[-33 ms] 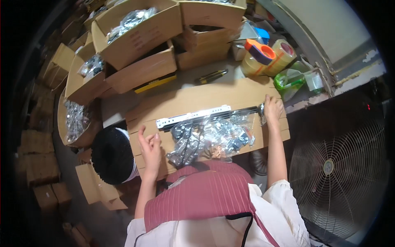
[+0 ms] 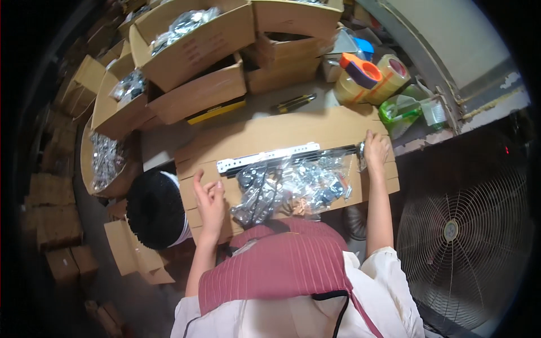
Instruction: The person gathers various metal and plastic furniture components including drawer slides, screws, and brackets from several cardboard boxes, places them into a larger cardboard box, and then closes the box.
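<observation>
A flat cardboard sheet [image 2: 270,127] lies in front of me. On it rest a white perforated metal rail [image 2: 270,157] and dark rails [image 2: 335,152], side by side. Nearer to me, clear plastic bags of small hardware [image 2: 310,185] lie beside bags of dark fittings [image 2: 253,188]. My left hand [image 2: 209,200] hovers by the left end of the rails, fingers apart and holding nothing. At the rails' right end, my right hand [image 2: 376,151] has its fingers bent against a small shiny plastic bag [image 2: 362,156] with dark contents; the fingers partly cover it.
Open cardboard boxes [image 2: 197,98] of bagged parts stand along the back and left. A utility knife [image 2: 295,103], an orange tape dispenser [image 2: 362,71], tape rolls [image 2: 393,72] and a green plastic bag [image 2: 400,115] sit beyond the sheet. A large fan [image 2: 451,231] stands right, a black-topped bin [image 2: 155,211] left.
The whole view has shifted very slightly. Both hands and the things on the cardboard keep their places.
</observation>
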Tool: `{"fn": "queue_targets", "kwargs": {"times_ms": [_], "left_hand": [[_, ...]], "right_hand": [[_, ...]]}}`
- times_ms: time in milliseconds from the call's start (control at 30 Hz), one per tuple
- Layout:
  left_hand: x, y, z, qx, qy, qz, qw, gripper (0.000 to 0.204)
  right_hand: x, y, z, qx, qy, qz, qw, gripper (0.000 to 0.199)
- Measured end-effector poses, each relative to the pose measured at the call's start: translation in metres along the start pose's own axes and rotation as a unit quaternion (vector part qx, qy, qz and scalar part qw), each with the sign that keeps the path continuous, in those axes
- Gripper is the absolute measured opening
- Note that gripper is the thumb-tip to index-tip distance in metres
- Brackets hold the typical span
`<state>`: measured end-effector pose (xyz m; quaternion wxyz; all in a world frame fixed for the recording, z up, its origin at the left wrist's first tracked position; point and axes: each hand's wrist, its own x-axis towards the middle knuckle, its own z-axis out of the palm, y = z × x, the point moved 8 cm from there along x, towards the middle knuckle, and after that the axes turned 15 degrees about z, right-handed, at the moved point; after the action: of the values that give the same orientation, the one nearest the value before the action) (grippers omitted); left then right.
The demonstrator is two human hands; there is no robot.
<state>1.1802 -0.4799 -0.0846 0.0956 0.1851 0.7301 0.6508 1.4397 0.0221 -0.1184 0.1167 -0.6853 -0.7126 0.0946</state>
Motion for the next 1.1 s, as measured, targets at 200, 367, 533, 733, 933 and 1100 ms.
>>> {"fn": "queue_targets", "kwargs": {"times_ms": [200,367,533,733,933,1100], "left_hand": [[0.012,0.0,-0.017,0.173,-0.004,0.191,0.966,0.037],[0.012,-0.056,-0.029,-0.002,0.018,0.052,0.998,0.042],[0.015,-0.043,0.001,-0.012,-0.035,0.062,0.997,0.044],[0.016,-0.053,-0.005,-0.01,-0.034,0.045,0.998,0.042],[0.01,-0.02,-0.006,0.145,0.008,0.085,0.986,0.046],[-0.007,0.006,0.016,0.268,-0.105,0.103,0.952,0.056]], "right_hand": [[-0.009,-0.009,0.009,0.045,-0.094,0.002,0.995,0.066],[-0.004,-0.019,0.014,0.071,-0.078,-0.066,0.992,0.058],[-0.001,-0.016,0.013,0.059,-0.056,-0.085,0.993,0.056],[-0.009,-0.02,0.018,0.071,-0.065,-0.077,0.992,0.057],[-0.031,-0.036,-0.015,-0.021,-0.012,-0.056,0.998,0.055],[-0.115,-0.09,-0.069,0.128,0.112,-0.244,0.955,0.036]]}}
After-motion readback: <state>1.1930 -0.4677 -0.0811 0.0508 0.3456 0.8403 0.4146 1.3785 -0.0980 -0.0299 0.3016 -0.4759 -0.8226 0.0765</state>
